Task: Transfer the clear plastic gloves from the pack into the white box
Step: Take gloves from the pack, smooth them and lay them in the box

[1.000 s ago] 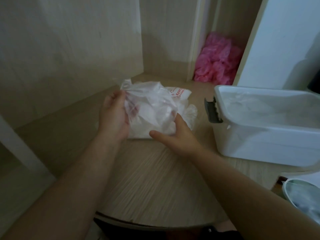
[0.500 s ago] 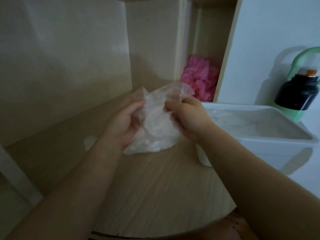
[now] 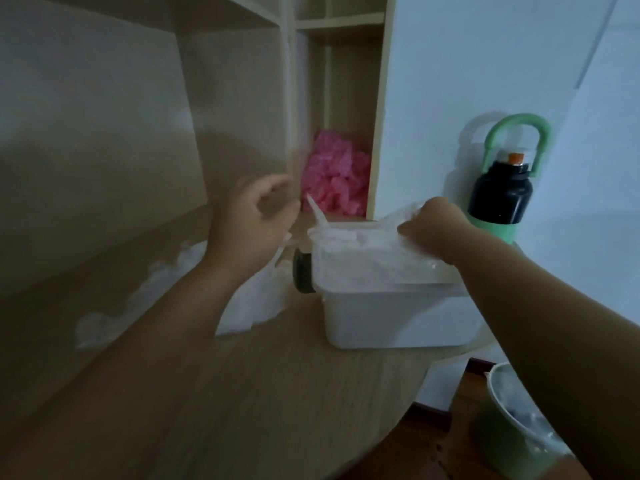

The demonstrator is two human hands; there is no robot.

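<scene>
Head view: my right hand has carried the glove from beside the pack to over the box, fingers clamped on it; my left hand has let go, loosely curled, empty. Drop comes next, I reckon.

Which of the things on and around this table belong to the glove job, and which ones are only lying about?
For the job: clear plastic gloves, gripped by the right hand over the white box; the pack.
Lying about: pink crumpled heap; black bottle with a green handle; green bucket.
</scene>
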